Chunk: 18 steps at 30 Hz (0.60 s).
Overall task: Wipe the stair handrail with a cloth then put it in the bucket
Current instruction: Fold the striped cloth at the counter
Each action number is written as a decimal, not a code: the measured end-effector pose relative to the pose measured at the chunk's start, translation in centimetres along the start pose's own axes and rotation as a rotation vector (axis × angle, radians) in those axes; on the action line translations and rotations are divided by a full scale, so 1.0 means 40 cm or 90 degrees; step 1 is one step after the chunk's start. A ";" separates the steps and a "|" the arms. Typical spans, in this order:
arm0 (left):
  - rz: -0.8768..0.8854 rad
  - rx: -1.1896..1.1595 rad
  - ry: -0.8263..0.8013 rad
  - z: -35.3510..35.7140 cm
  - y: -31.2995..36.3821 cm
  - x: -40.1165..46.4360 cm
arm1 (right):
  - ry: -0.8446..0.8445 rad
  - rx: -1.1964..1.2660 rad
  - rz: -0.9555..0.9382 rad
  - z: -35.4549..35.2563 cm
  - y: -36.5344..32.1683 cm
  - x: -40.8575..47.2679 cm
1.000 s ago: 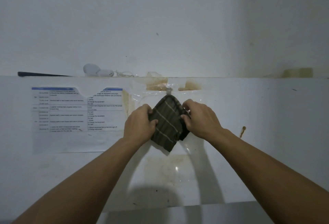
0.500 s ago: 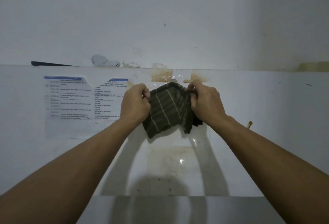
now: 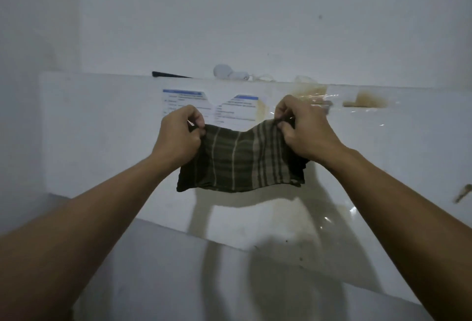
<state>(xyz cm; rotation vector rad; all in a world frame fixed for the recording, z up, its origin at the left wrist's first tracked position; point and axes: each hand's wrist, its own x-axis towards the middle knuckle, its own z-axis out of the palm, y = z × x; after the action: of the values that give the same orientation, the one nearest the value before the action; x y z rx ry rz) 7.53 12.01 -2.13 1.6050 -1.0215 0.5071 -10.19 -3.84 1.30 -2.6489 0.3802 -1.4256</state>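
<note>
A dark green cloth [image 3: 240, 162] with pale stripes hangs spread out in front of a white panel. My left hand [image 3: 178, 136] pinches its upper left corner. My right hand [image 3: 304, 129] pinches its upper right corner. The cloth is stretched between both hands, off the wall and clear of the small hook [image 3: 325, 105] behind my right hand. No handrail or bucket is in view.
A white wall panel [image 3: 102, 142] carries a printed sheet [image 3: 229, 108] and brownish tape stains [image 3: 367, 99]. On its top ledge lie a white rounded object with a cord [image 3: 227, 74] and a dark stick [image 3: 168, 74]. A corner wall stands at the left.
The cloth came off the hook and was unfolded; my hands moved apart, spreading it wide. The view shifted right and tilted, so the panel now sits further left.
</note>
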 end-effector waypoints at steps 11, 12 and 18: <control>-0.282 0.073 -0.040 -0.477 -0.335 -0.203 | -0.325 0.254 -0.071 0.433 -0.307 0.027; -0.304 0.077 -0.025 -0.524 -0.357 -0.223 | -0.345 0.274 -0.077 0.474 -0.350 0.027; -0.389 0.137 0.030 -0.797 -0.439 -0.369 | -0.458 0.372 -0.145 0.696 -0.622 0.014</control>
<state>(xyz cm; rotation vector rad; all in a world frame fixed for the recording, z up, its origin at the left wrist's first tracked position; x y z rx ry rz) 20.07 47.29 -13.98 1.9756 -0.4066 0.2356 17.46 19.36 -8.35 -2.5012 -0.3630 -0.4173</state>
